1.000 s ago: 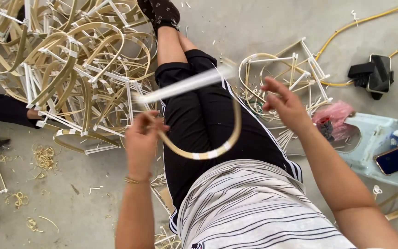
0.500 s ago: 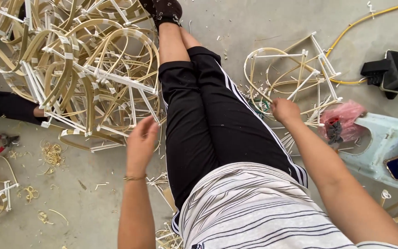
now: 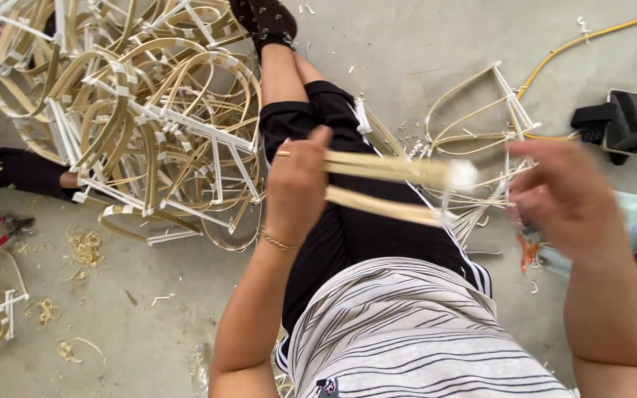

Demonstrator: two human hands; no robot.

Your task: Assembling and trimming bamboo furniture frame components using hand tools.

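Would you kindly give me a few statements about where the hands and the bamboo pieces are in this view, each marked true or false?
1. The left hand grips the bamboo strips. True.
2. The right hand rests flat on the floor. False: it is raised beside the strips' far ends, blurred.
3. A big pile of bamboo frames lies on the person's left side. True.
4. The red-handled pliers are in the left hand. False: they lie on the floor at the left edge.
5. The dark phone holder sits on the person's lap. False: it is on the floor at the upper right.
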